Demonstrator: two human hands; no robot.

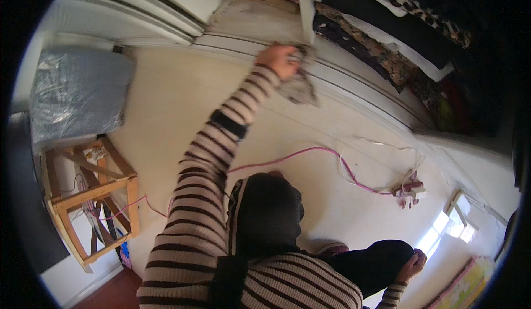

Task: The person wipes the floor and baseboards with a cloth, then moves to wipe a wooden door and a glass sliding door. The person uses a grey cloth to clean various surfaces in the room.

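Gripping the grey cloth (299,89) at the cabinet track (354,90), the fingers of the left hand (279,61) could lose it if its loose end catches a ridge, though whether the right hand (411,268) closes, I cannot tell.

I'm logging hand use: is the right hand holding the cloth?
No, the left hand holds the cloth, while the right hand rests at the dark-clothed knee.

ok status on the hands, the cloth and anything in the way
Left hand gripping grey cloth. Right hand at right knee. Cloth at wardrobe track. Pink cable on floor, apart from cloth.
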